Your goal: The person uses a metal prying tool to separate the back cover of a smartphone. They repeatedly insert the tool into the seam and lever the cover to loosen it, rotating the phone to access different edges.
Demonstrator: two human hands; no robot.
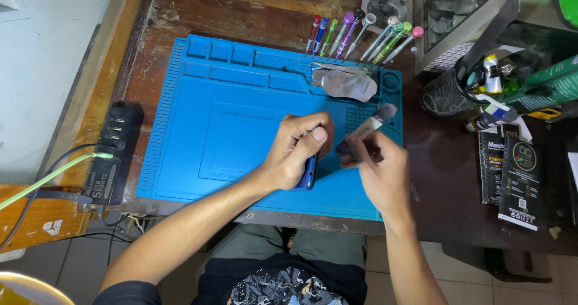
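Left hand [296, 150]: wrapped tight around a blue phone [309, 174], held on edge over the blue mat [198, 130].
Phone axis: long axis runs near to far, mostly hidden by fingers.
Right hand [379, 172]: pinching a grey brush [368, 126], bristles aimed far-right.
Risk: the edge grip could slip, I judge, dropping the phone onto the mat.

Worn wooden desk [241, 10] — dark, scuffed — over pale tiled floor [54, 263] (evenly lit).
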